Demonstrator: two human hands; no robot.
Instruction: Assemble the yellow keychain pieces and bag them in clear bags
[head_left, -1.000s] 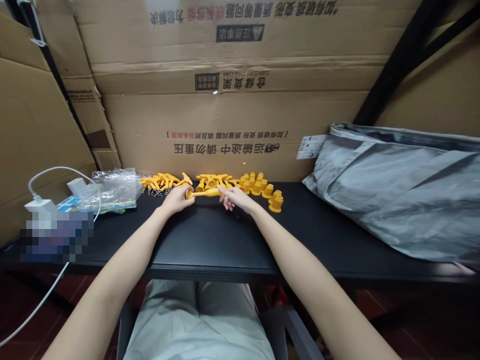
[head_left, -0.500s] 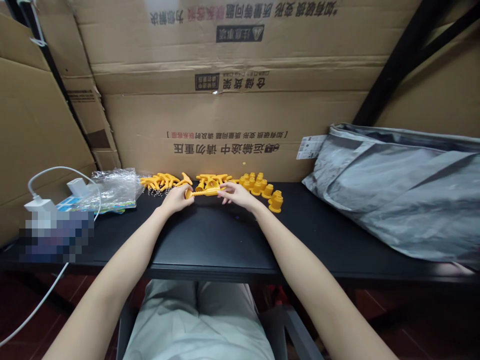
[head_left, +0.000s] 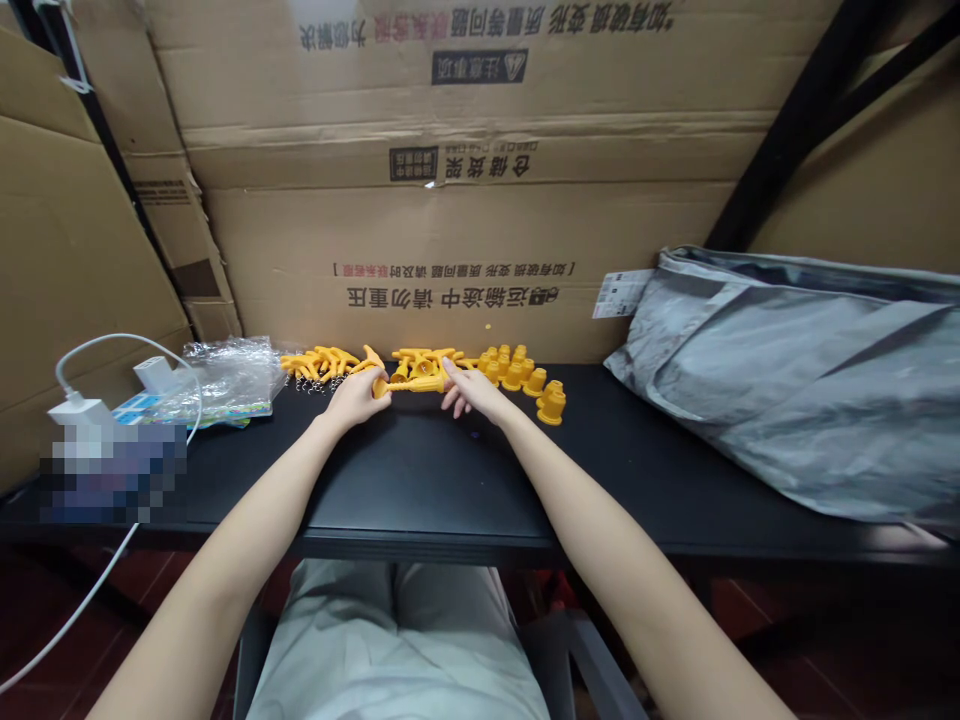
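Note:
A long yellow plastic corkscrew part (head_left: 420, 383) lies level between my two hands, just above the dark tabletop. It has a thin ridged stem to the left and a wider body to the right. My left hand (head_left: 358, 396) is closed on its round left end. At the other end, my right hand (head_left: 471, 389) has its thumb above and its fingers below the wider body, the fingers loosely curled. Left of my hands lie several yellow T-handled corkscrews (head_left: 326, 362) with metal spirals. Behind the held part are more yellow pieces (head_left: 427, 357).
Several yellow bell-shaped caps (head_left: 551, 402) stand right of my hands. Clear plastic bags (head_left: 225, 375) and a white charger with a cable (head_left: 81, 415) sit at the left. A grey bag (head_left: 780, 390) occupies the right. Cardboard (head_left: 450, 230) walls the back.
The fingers of my right hand have loosened and spread around the wider end, with the thumb raised. My left hand keeps its hold almost unmoved.

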